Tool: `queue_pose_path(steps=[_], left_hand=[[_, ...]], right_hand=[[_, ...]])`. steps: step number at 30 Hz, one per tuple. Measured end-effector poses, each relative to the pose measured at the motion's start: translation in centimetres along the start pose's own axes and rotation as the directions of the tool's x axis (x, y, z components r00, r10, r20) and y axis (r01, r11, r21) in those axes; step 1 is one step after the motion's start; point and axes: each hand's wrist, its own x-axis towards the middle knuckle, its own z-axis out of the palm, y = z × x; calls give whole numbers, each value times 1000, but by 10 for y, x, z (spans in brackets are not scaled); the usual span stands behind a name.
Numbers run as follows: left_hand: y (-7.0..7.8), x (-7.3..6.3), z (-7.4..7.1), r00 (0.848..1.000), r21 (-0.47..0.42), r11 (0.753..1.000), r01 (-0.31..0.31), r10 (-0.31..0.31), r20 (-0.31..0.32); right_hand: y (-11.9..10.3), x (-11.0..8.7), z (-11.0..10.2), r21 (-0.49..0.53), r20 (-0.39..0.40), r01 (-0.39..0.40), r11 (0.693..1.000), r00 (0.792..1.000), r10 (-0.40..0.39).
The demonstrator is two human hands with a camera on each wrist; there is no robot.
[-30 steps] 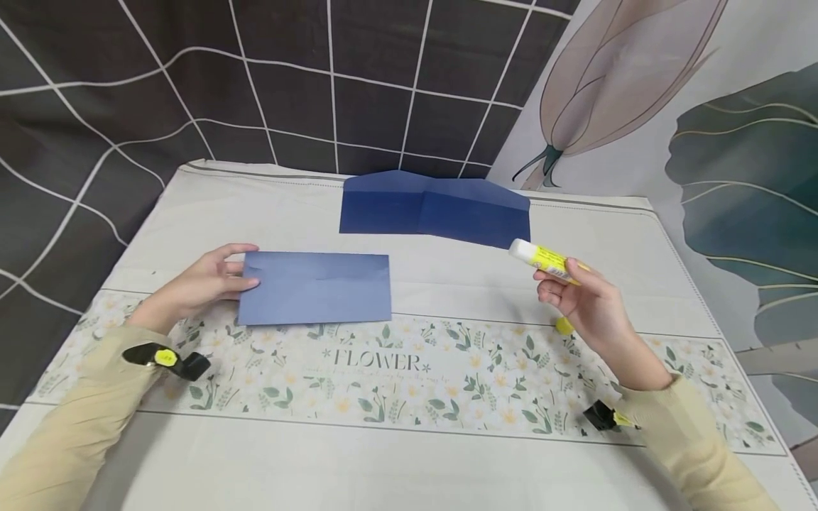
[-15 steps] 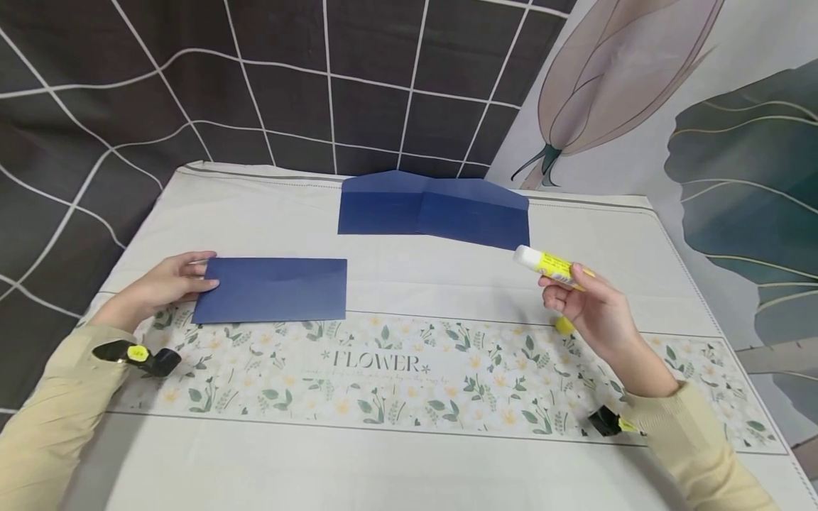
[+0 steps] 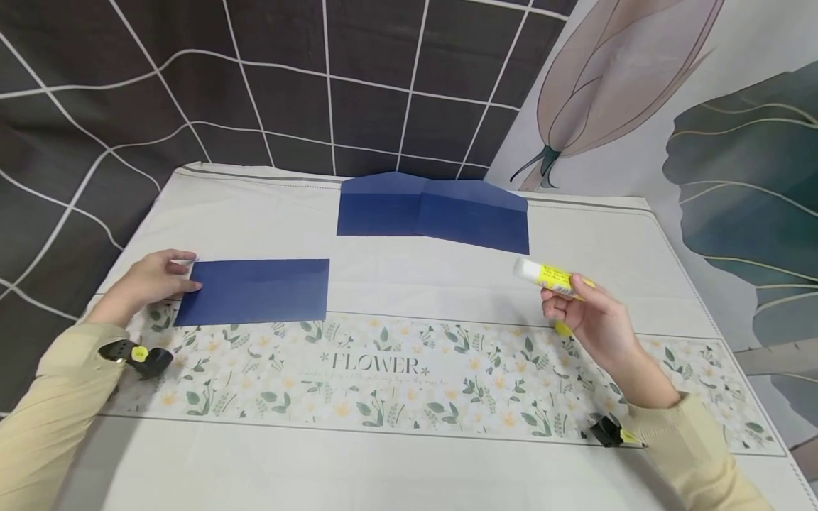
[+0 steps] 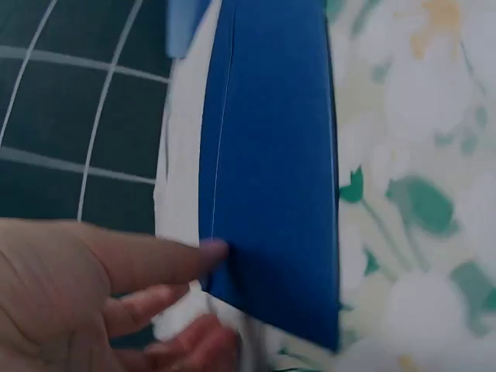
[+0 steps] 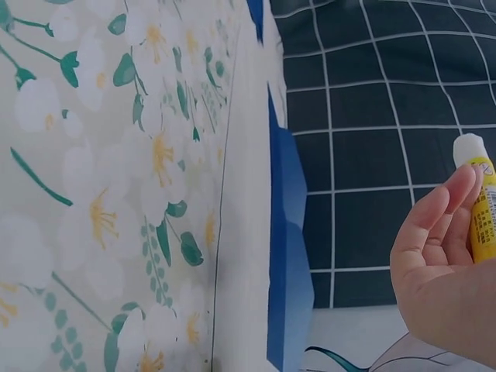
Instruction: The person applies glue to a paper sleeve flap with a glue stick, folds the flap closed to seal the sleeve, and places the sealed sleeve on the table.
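Note:
At the left of the table my left hand pinches the left end of a dark blue paper envelope. In the left wrist view the thumb lies over the corner of the envelope, with the other fingers lower beside its end. My right hand holds a yellow glue stick above the table on the right, its white end pointing left. The right wrist view shows the fingers curled around the glue stick.
Two more blue envelopes with raised flaps lie overlapping at the table's back edge. Partly hidden by my right hand, a small yellow cap sits on the flower-printed tablecloth. A dark grid-patterned cloth hangs behind.
My left hand has moved left with the envelope, which looked paler at first and now lies darker. The right hand has lowered slightly with the glue stick.

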Motion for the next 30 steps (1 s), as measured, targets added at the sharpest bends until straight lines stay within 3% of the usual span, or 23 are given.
queue_pose_path(steps=[3,6,11,14,16,21,25,30], left_hand=[[16,2,-4,997,122,992,8,2,-77],[43,9,-7,992,163,986,-20,40,-122],[105,33,-3,961,104,976,-189,206,-182],[149,48,5,943,16,964,-265,263,-205],[178,60,12,939,-43,955,-293,279,-203],[236,85,34,948,-164,938,-305,283,-146],[266,99,50,944,-218,919,-329,313,-107],[292,115,68,945,-287,901,-326,319,-70]], right_hand=[[0,-1,0,-6,0,4,1000,1000,-4],[0,-1,0,-19,-7,0,1000,1000,0],[0,0,1,-11,10,-11,1000,1000,11],[2,2,3,-9,27,-10,1000,1000,11],[3,2,4,-24,28,-9,1000,1000,10],[4,2,3,-36,27,-9,999,1000,10],[3,2,2,-32,33,-7,999,999,8],[3,6,2,-43,49,4,999,999,-2]])
